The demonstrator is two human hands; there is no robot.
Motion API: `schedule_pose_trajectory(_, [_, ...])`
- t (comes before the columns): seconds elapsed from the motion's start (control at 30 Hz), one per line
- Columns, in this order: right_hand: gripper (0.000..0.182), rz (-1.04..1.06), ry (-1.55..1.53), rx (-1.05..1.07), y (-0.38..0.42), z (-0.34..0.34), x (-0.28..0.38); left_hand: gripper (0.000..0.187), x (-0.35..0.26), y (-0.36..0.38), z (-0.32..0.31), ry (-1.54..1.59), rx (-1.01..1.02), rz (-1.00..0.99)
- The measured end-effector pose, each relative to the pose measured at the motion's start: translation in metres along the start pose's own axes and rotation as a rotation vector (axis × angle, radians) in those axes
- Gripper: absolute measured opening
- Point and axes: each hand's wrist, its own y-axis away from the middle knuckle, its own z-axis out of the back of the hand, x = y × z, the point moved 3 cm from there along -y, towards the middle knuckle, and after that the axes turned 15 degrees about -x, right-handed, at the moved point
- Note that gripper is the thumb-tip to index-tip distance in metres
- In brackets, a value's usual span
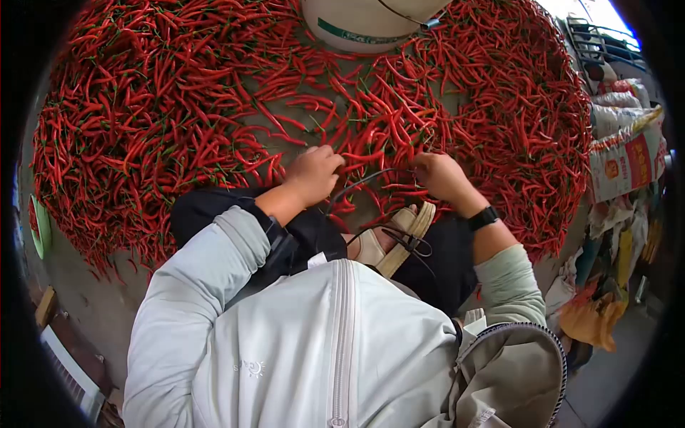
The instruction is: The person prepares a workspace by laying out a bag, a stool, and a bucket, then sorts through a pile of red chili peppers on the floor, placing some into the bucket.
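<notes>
Red chili peppers [164,93] with green stems are spread thickly over the floor in front of me. My left hand [314,175] is closed at the near edge of the peppers, its fingers curled; what it holds, if anything, is hidden. Further right, my right hand [441,176] is pinched beside a loose group of peppers [392,114], and its grip is too small to make out. A thin dark cord [357,181] curves between the two hands. Below them is a sandal [407,242] on a foot, with dark cords around it.
A white bucket [364,25] with a wire handle stands among the peppers at the top. Printed sacks [621,160] and crumpled bags are piled at the right. A green-rimmed basin [41,228] lies at the far left, above a white slatted object [71,374].
</notes>
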Motion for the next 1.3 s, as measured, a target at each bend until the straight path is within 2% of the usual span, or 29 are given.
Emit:
schedule_pose_trajectory(0.03, [0.016, -0.005, -0.006, 0.004, -0.001, -0.007, 0.003, 0.029, -0.006, -0.004, -0.005, 0.084, -0.021, -0.055])
schedule_pose_trajectory(0.07, [0.02, -0.049, 0.021, 0.01, -0.004, -0.015, 0.008, 0.03, -0.012, -0.01, -0.009, 0.032, -0.028, -0.191])
schedule_pose_trajectory(0.1, [0.028, -0.095, 0.048, 0.016, -0.007, -0.021, 0.009, 0.03, -0.013, -0.017, -0.016, 0.033, -0.02, -0.194])
schedule_pose_trajectory(0.13, [0.028, -0.102, 0.044, 0.017, -0.009, -0.022, 0.009, 0.031, -0.014, -0.024, -0.023, -0.049, -0.03, -0.213])
schedule_pose_trajectory(0.17, [0.03, -0.053, 0.081, -0.002, -0.012, -0.021, 0.009, 0.032, -0.014, -0.029, -0.029, -0.13, -0.042, -0.231])
schedule_pose_trajectory(0.27, [0.037, 0.071, 0.183, -0.097, -0.015, -0.018, -0.002, 0.033, -0.017, -0.046, -0.023, -0.219, 0.059, -0.185])
schedule_pose_trajectory(0.37, [0.041, 0.007, 0.331, -0.146, -0.018, -0.001, -0.018, 0.037, -0.003, -0.054, -0.016, -0.288, 0.133, -0.155])
schedule_pose_trajectory(0.4, [0.043, 0.006, 0.374, -0.214, -0.02, 0.0, -0.034, 0.036, 0.004, -0.055, -0.013, -0.313, 0.067, -0.122])
schedule_pose_trajectory(0.57, [0.045, -0.414, 0.515, -0.24, -0.033, 0.035, -0.067, 0.034, 0.032, -0.064, 0.007, -0.479, -0.07, 0.022])
schedule_pose_trajectory(0.6, [0.046, -0.446, 0.535, -0.275, -0.035, 0.046, -0.061, 0.036, 0.032, -0.07, 0.016, -0.496, 0.014, 0.143])
schedule_pose_trajectory(0.63, [0.046, -0.449, 0.533, -0.273, -0.036, 0.049, -0.054, 0.036, 0.035, -0.072, 0.019, -0.497, 0.019, 0.142])
schedule_pose_trajectory(0.7, [0.046, -0.215, 0.247, -0.431, -0.036, 0.047, -0.028, 0.038, 0.04, -0.072, 0.031, -0.499, -0.223, 0.173])
schedule_pose_trajectory(0.77, [0.046, 0.232, -0.008, -0.381, -0.028, 0.011, -0.002, 0.04, 0.031, -0.071, 0.031, -0.491, -0.187, 0.216])
schedule_pose_trajectory(0.8, [0.049, 0.414, -0.085, -0.271, -0.019, -0.001, 0.017, 0.04, 0.025, -0.068, 0.029, -0.428, -0.186, 0.152])
schedule_pose_trajectory(0.83, [0.045, 0.402, -0.029, -0.127, -0.01, -0.017, 0.029, 0.04, 0.019, -0.065, 0.026, -0.364, -0.187, 0.087])
schedule_pose_trajectory(0.87, [0.041, 0.468, 0.138, -0.15, 0.003, -0.032, 0.036, 0.041, 0.015, -0.06, 0.02, -0.298, -0.172, 0.059])
schedule_pose_trajectory(0.9, [0.032, 0.449, 0.125, -0.158, 0.009, -0.039, 0.041, 0.041, 0.01, -0.055, 0.017, -0.295, -0.171, 0.054])
schedule_pose_trajectory(0.97, [0.024, 0.511, 0.197, -0.055, 0.015, -0.039, 0.039, 0.039, -0.001, -0.043, 0.011, -0.086, -0.093, 0.027])
schedule_pose_trajectory(1.07, [0.018, 0.454, 0.067, 0.022, 0.039, -0.001, 0.046, 0.035, -0.012, -0.024, 0.013, -0.025, -0.059, -0.025])
schedule_pose_trajectory(1.13, [0.021, 0.504, 0.045, 0.092, 0.067, 0.035, 0.047, 0.033, -0.012, -0.013, 0.015, 0.047, -0.018, -0.073])
schedule_pose_trajectory(1.17, [0.02, 0.448, -0.056, 0.139, 0.081, 0.052, 0.043, 0.033, -0.011, -0.006, 0.014, 0.054, -0.018, -0.073])
schedule_pose_trajectory(1.23, [0.019, 0.385, -0.152, 0.187, 0.101, 0.076, 0.033, 0.032, -0.009, 0.005, 0.008, 0.048, 0.13, -0.051])
schedule_pose_trajectory(1.3, [0.017, -0.471, -0.622, 0.448, 0.117, 0.081, 0.01, 0.031, -0.013, 0.009, 0.006, 0.035, 0.162, -0.083])
